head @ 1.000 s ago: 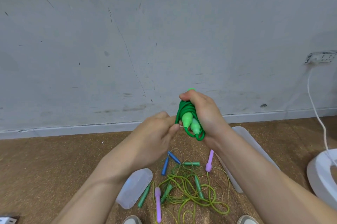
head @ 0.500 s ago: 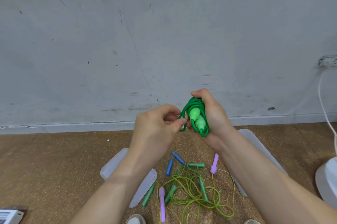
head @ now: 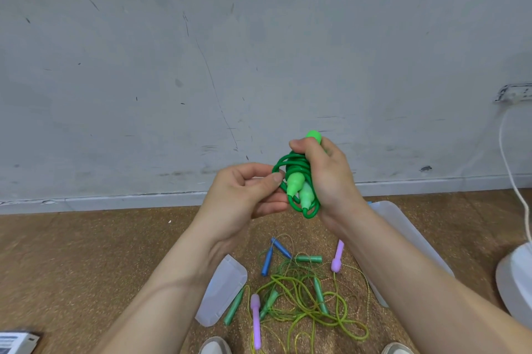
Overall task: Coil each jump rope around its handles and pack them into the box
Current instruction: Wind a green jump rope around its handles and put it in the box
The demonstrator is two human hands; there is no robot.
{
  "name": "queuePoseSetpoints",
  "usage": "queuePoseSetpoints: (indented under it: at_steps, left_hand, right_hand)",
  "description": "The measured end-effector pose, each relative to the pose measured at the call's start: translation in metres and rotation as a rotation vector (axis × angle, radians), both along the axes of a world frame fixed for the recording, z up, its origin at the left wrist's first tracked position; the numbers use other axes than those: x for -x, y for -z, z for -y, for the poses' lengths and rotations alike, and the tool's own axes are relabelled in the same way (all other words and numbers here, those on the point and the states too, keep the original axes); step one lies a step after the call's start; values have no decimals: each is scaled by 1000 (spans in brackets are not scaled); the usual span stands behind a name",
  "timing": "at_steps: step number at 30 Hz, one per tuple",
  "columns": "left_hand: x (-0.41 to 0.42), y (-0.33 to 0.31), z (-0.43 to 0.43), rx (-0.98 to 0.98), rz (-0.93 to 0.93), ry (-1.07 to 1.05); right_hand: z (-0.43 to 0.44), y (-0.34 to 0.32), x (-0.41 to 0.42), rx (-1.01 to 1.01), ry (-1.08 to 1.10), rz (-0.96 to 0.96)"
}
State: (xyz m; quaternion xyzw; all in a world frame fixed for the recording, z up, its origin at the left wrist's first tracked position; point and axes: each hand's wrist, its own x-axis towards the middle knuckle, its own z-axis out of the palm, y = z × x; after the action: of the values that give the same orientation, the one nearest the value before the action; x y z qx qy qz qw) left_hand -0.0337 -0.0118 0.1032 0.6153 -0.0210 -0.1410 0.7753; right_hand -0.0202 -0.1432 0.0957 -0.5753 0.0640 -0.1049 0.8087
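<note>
Green jump rope (head: 299,191) held up in both hands before a scuffed grey wall (head: 201,51).

The right hand (head: 328,178) grasps the rope, its dark green cord coiled round the two light green handles, which lie side by side and point down. The left hand (head: 244,198) pinches a loop of the cord between thumb and forefinger. Below on the brown floor (head: 72,253) lies a tangle of loose jump ropes (head: 302,299) with blue, purple and dark green handles. It sits between a translucent plastic lid (head: 224,293) on the left and the translucent plastic box (head: 408,235) on the right, which the right forearm partly hides. A printed label (head: 14,342) in the lower left corner is too blurred to read.
</note>
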Motion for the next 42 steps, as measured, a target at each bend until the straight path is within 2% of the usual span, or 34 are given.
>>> queuePoseSetpoints:
  at_steps: [9, 15, 21, 27, 32, 35, 38, 40, 42]
  left_hand:
    - [-1, 2, -8, 110, -168, 135]
    - [4, 9, 0, 276, -177, 108]
    - [6, 12, 6, 366, -161, 135]
    - [2, 6, 5, 412, -140, 44]
    - [4, 3, 11, 523, -145, -12]
    - [5, 1, 13, 478, -100, -48]
    - [5, 0, 11, 374, 49, -87]
    - [7, -4, 11, 240, 184, -104]
    - [9, -10, 10, 74, 268, -93]
  right_hand:
    - [-5, -4, -1, 211, 51, 115]
    - [-5, -7, -1, 229, 89, 169]
    - [-2, -5, -3, -27, 26, 89]
    - [-2, -4, -8, -25, 9, 66]
    - [-7, 0, -10, -171, -93, -49]
    - [-7, 5, -11, -265, -157, -168]
    - [-10, 6, -8, -430, -271, -272]
    - [-13, 6, -5, -583, -343, -291]
    - [-15, 9, -6, -642, -379, -327]
